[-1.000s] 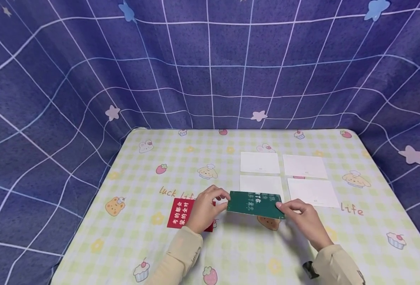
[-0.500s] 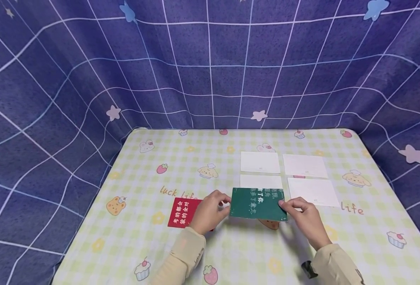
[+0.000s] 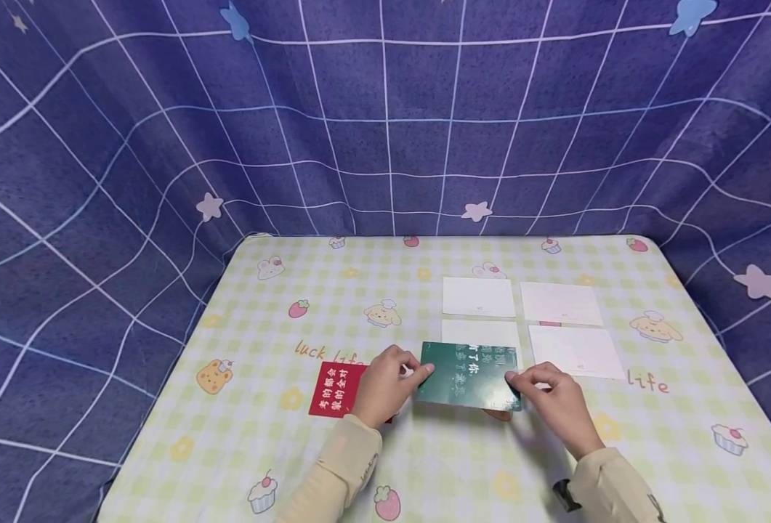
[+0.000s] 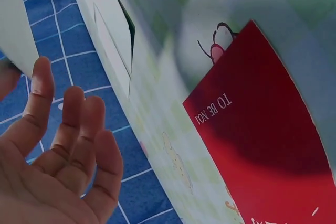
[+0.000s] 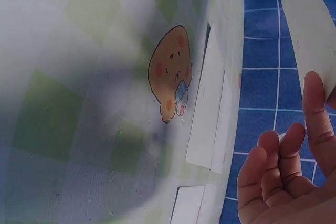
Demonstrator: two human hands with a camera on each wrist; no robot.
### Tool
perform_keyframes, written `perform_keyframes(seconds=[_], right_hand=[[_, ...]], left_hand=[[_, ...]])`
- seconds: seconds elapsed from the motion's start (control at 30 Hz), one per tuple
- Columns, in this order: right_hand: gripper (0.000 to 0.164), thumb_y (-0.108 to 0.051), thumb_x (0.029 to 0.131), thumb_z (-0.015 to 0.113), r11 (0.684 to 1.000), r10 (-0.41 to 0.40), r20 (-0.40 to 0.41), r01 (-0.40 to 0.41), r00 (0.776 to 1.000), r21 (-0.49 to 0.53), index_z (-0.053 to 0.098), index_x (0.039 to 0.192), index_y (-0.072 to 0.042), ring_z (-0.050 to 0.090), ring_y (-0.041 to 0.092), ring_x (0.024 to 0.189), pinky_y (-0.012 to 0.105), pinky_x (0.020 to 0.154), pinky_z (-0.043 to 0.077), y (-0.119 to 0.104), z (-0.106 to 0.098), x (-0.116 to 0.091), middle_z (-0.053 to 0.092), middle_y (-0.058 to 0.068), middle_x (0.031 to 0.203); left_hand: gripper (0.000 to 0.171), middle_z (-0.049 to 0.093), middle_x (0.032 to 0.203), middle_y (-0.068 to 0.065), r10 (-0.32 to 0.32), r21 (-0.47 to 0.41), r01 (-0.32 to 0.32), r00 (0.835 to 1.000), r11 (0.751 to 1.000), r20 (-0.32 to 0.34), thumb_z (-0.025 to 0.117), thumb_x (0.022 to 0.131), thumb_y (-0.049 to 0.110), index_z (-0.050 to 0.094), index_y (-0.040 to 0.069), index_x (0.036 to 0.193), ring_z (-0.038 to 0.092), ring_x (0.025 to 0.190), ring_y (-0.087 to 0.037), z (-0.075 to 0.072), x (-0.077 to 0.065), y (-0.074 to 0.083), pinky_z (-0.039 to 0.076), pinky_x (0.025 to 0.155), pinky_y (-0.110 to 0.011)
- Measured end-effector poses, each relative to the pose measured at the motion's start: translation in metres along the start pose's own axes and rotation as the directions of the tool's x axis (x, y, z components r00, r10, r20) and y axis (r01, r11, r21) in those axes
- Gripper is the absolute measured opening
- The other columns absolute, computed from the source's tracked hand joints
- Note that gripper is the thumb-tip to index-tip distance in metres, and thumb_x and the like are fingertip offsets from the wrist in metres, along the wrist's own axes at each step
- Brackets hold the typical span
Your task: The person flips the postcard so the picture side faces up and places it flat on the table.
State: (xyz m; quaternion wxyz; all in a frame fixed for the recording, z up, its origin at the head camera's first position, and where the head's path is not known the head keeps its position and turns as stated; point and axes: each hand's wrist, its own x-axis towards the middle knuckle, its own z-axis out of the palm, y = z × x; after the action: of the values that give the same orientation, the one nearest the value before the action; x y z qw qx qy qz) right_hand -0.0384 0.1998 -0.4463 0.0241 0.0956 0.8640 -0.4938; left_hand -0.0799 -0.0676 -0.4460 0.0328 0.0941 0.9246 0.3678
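A green card with white characters is held up over the table, tilted. My left hand pinches its left edge, thumb on the printed face. At the opposite edge my right hand pinches it between thumb and index finger. Both wrist views show the pale underside of the card against the fingers, the other fingers loosely bent. A red card with white characters lies under my left forearm and hand, partly hidden in the head view; "TO BE NO1" is legible on that red card in the left wrist view.
Several white cards lie in two rows at the right of the table; the green card overlaps the near-left white card in the head view. The checked tablecloth has printed cartoons. Behind the table hangs a blue grid curtain.
The green card has turned its printed face more toward the head camera. My left thumb has come over onto its left edge. The red and white cards have stayed put.
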Motion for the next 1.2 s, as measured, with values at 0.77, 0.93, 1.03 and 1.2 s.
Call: perform_keyframes(seconds=[0.77, 0.93, 1.03, 1.2], right_hand=[[0.031, -0.032, 0.094, 0.072, 0.957, -0.068, 0.076, 0.086, 0.995, -0.278, 0.072, 0.066, -0.018, 0.06, 0.021, 0.088, 0.041, 0.077, 0.046, 0.014, 0.025, -0.002, 0.062, 0.003, 0.095], [0.031, -0.031, 0.093, 0.073, 0.951, -0.056, 0.08, 0.077, 0.995, -0.3, 0.071, 0.065, -0.017, 0.051, 0.017, 0.077, 0.036, 0.069, 0.042, 0.016, 0.032, -0.001, 0.057, 0.002, 0.086], [0.031, -0.031, 0.092, 0.073, 0.941, -0.053, 0.077, 0.076, 0.996, -0.331, 0.071, 0.065, -0.017, 0.048, 0.016, 0.074, 0.036, 0.065, 0.042, 0.017, 0.035, -0.001, 0.055, 0.001, 0.083], [0.032, -0.031, 0.092, 0.074, 0.913, -0.062, 0.071, 0.085, 0.996, -0.399, 0.068, 0.064, -0.016, 0.049, 0.018, 0.076, 0.036, 0.061, 0.042, 0.017, 0.039, -0.001, 0.054, 0.001, 0.082]], left_hand=[[0.047, 0.044, 0.066, 0.004, 0.107, 0.424, -0.069, 0.992, 0.903, -0.066, 0.082, 0.085, 0.04, 0.05, 0.02, 0.057, 0.048, 0.061, -0.016, 0.016, -0.008, -0.016, 0.04, 0.057, -0.031], [0.05, 0.045, 0.066, 0.001, 0.119, 0.526, -0.064, 0.99, 0.848, -0.071, 0.082, 0.084, 0.041, 0.048, 0.018, 0.055, 0.053, 0.063, -0.019, 0.021, -0.01, -0.017, 0.044, 0.058, -0.034], [0.046, 0.051, 0.069, -0.002, 0.106, 0.578, -0.045, 0.992, 0.815, -0.072, 0.082, 0.084, 0.041, 0.055, 0.015, 0.057, 0.058, 0.067, -0.022, 0.023, -0.011, -0.015, 0.048, 0.061, -0.037], [0.035, 0.058, 0.076, -0.006, 0.068, 0.62, -0.011, 0.995, 0.785, -0.067, 0.082, 0.084, 0.041, 0.075, 0.008, 0.075, 0.061, 0.074, -0.024, 0.026, -0.012, -0.009, 0.052, 0.067, -0.039]])
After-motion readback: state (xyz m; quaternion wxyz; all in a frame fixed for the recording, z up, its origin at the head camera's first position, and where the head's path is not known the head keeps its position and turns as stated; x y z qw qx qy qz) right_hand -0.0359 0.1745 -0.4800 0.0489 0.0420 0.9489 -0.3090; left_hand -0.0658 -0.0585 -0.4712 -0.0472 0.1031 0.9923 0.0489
